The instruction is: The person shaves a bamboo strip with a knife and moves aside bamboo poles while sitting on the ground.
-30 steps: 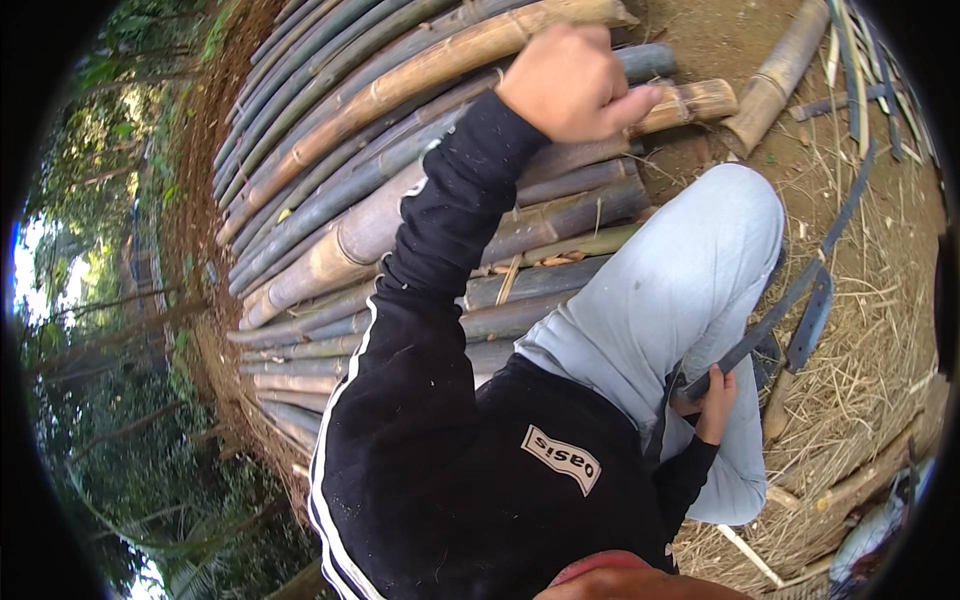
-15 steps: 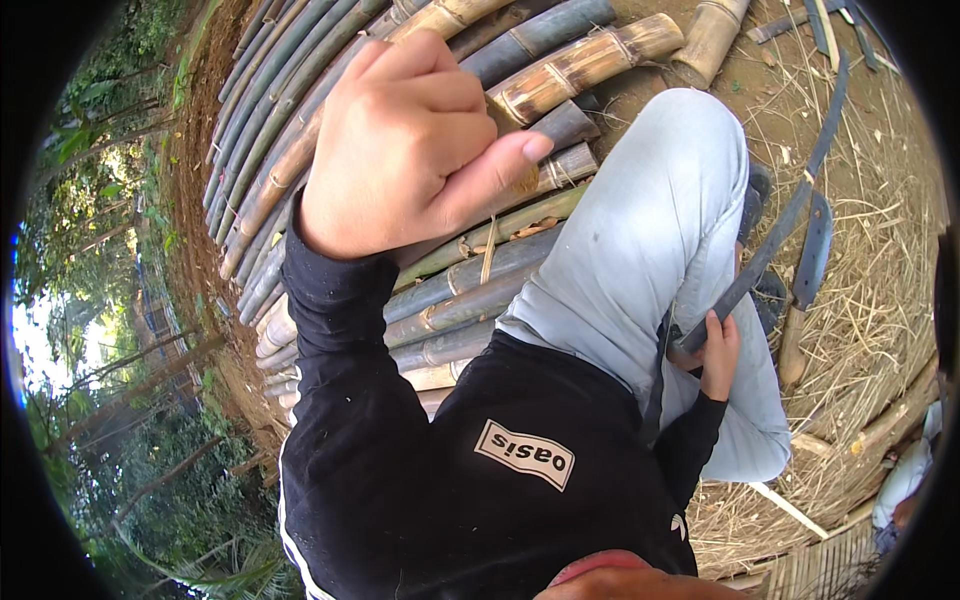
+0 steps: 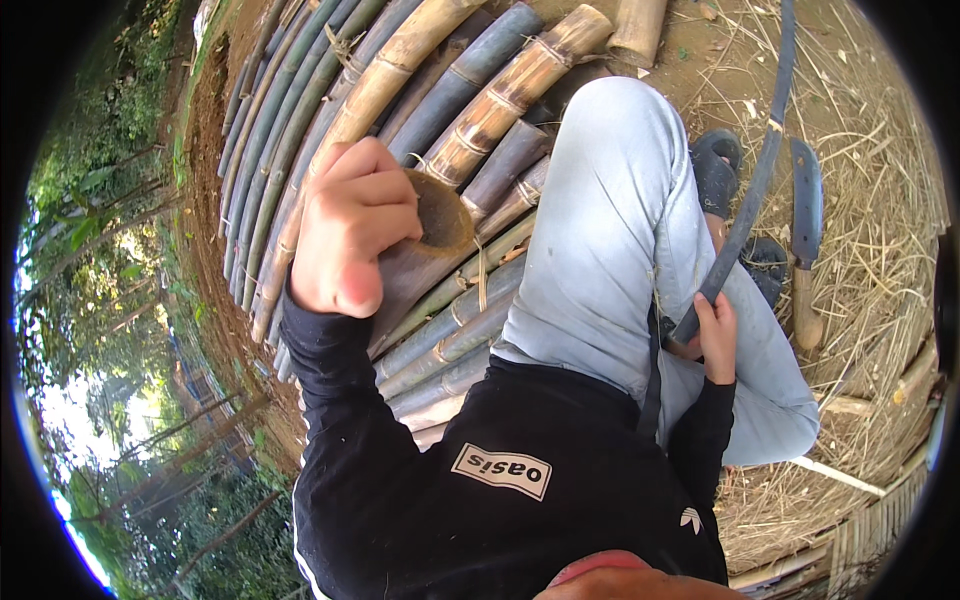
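Note:
My left hand (image 3: pixel 352 228) is closed like a fist, its thumb toward me, above the bamboo poles; whether anything is inside the curled fingers is hidden. Just right of the knuckles, the round hollow end of a bamboo piece (image 3: pixel 443 212) faces up. Against my bent leg, my right hand (image 3: pixel 716 335) grips the near end of a long, dark bamboo strip (image 3: pixel 745 220), thumb and fingers around it. From there the strip slants up and away past the far edge of the view. Beyond it a machete (image 3: pixel 807 215) with a wooden handle lies on the ground.
Many green, grey and tan bamboo poles (image 3: pixel 372 95) lie side by side at left and ahead. A short bamboo section (image 3: pixel 637 30) rests on dirt at the far side. Dry shavings (image 3: pixel 870 230) cover the ground at right. My bent knee (image 3: pixel 625 130) stands between both hands.
My left hand has come lower and turned, and the round bamboo end beside it now shows. My right hand keeps its grip on the bamboo strip, which stands steeper in the shifted view.

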Available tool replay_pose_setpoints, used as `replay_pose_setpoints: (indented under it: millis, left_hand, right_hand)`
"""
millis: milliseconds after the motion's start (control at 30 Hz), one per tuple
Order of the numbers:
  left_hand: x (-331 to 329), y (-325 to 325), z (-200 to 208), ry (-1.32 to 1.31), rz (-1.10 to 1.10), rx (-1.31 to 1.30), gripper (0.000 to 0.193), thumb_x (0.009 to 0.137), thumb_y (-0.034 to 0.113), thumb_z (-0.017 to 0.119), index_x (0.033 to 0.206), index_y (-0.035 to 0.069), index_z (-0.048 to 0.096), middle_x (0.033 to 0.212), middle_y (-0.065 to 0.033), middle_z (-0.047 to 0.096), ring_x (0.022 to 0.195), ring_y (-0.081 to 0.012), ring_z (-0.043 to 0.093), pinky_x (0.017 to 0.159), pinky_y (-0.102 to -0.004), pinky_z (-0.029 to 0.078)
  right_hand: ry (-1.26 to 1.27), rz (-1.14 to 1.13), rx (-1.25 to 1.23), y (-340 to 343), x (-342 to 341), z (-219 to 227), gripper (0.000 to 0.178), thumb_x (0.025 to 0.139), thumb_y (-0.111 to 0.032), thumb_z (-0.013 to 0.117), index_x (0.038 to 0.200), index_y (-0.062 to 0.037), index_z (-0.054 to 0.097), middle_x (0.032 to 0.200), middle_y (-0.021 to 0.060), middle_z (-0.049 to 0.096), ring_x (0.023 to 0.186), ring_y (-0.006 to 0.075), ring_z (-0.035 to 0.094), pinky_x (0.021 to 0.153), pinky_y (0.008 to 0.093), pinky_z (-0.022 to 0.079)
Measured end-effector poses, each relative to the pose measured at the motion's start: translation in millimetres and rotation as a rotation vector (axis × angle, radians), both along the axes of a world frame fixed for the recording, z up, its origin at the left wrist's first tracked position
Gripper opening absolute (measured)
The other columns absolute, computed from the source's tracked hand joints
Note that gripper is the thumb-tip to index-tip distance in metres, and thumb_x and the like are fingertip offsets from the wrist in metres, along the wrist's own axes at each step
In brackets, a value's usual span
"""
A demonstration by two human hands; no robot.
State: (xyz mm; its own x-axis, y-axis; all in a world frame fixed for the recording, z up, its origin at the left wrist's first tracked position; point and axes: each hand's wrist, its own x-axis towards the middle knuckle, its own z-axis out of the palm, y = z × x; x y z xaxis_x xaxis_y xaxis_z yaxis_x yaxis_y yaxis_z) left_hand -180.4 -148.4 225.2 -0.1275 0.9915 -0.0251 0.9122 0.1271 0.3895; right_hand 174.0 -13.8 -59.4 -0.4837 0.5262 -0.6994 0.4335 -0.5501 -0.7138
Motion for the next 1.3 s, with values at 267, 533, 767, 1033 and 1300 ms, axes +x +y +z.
replay_pose_setpoints:
  millis: [267,533,767,1033,1300]
  left_hand:
    - [-2,8,-10,-0.001,-0.042,0.007,0.090,0.083,0.076,0.011,0.058,0.002,0.056,0.065,-0.0061,0.054,0.071,-0.0260,0.051,0.071,-0.0360,0.037]
    - [-47,19,-65,0.033,-0.001,0.057,0.065,0.095,0.052,0.030,0.058,0.006,0.057,0.066,-0.0082,0.057,0.073,-0.0287,0.053,0.071,-0.0390,0.036]
    - [-54,35,-129,0.055,-0.009,-0.016,0.049,0.096,0.034,0.040,0.065,0.003,0.061,0.071,-0.0114,0.060,0.076,-0.0323,0.054,0.069,-0.0431,0.039]
    - [-55,64,-131,-0.294,0.275,0.263,0.031,0.097,0.017,0.048,0.088,-0.006,0.067,0.093,-0.0163,0.066,0.085,-0.0271,0.064,0.077,-0.0337,0.048]
    - [54,138,-156,0.005,0.080,0.414,0.016,0.083,0.023,0.064,0.077,0.008,0.068,0.086,-0.0005,0.065,0.089,-0.0218,0.053,0.081,-0.0371,0.035]
  right_hand:
    - [0.026,-0.064,-0.047,0,-1,3,0.016,0.093,-0.017,0.056,0.100,-0.0029,0.059,0.073,-0.0042,0.058,0.059,0.0023,0.050,0.051,0.0201,0.039]
    - [0.149,-0.079,-0.001,-10,5,-16,0.018,0.092,-0.019,0.056,0.102,-0.0048,0.059,0.068,-0.0050,0.055,0.050,0.0023,0.047,0.043,0.0195,0.036]
    - [0.099,-0.053,0.013,-4,7,-7,0.020,0.092,-0.022,0.057,0.103,-0.0045,0.059,0.070,-0.0035,0.057,0.053,0.0037,0.051,0.045,0.0211,0.040]
    - [0.001,-0.023,0.020,1,5,8,0.025,0.092,-0.027,0.056,0.103,-0.0049,0.059,0.072,-0.0005,0.059,0.049,0.0071,0.052,0.041,0.0237,0.041]
    - [-0.060,-0.224,0.528,-30,-12,14,0.022,0.092,-0.025,0.057,0.104,-0.0078,0.050,0.073,0.0018,0.054,0.048,0.0095,0.050,0.042,0.0247,0.040]
